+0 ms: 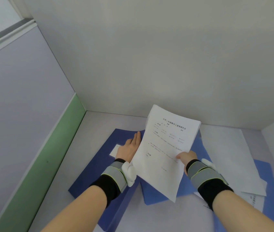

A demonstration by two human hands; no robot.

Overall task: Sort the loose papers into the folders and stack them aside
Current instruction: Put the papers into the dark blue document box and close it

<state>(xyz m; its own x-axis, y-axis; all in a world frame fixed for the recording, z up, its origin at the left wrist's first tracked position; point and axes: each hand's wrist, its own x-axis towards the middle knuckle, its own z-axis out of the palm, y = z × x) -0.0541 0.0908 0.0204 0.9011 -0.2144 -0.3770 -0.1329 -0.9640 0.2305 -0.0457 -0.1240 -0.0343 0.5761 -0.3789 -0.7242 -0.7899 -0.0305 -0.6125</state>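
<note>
My right hand (187, 159) grips a thin bundle of printed white papers (164, 148) by its lower right edge and holds it tilted above the desk. My left hand (130, 148) lies flat, fingers together, on a dark blue folder (96, 171) with a white label. The raised papers hide part of that hand's fingers. A lighter blue folder (159, 193) lies under the papers, in the middle. More loose white sheets (228, 156) spread on the right, over another blue folder (267, 205).
The desk (99, 121) is boxed in by a white back wall (149, 56), a lilac and green partition (32, 131) on the left, and a panel on the right. A further dark folder edge shows at the bottom (114, 220).
</note>
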